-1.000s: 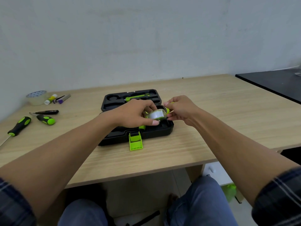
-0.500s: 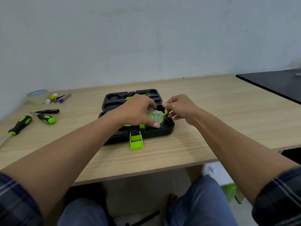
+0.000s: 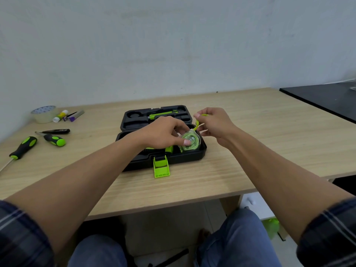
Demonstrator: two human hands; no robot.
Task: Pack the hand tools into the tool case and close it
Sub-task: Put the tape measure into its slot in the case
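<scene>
An open black tool case (image 3: 200, 154) lies flat at mid-table with a green latch (image 3: 161, 167) hanging off its front edge. A round green tape measure (image 3: 190, 142) sits in the case's right front pocket. My left hand (image 3: 163, 134) grips the tape measure with thumb on its face. My right hand (image 3: 213, 123) pinches its green wrist strap (image 3: 197, 123) just behind it. A green-handled tool (image 3: 163, 115) lies in the lid half. On the left of the table lie two green-and-black screwdrivers (image 3: 23, 147) (image 3: 54, 139) and a black tool (image 3: 57, 131).
A roll of clear tape (image 3: 44, 113), a glue stick (image 3: 60, 116) and small purple-ended items (image 3: 74, 116) sit at the far left by the wall. A black table (image 3: 323, 99) adjoins on the right. The wooden table's front edge (image 3: 173, 207) is over my knees.
The tape measure has gone down from above the case into the right front pocket, turned face up. My right hand has lifted slightly, holding the strap.
</scene>
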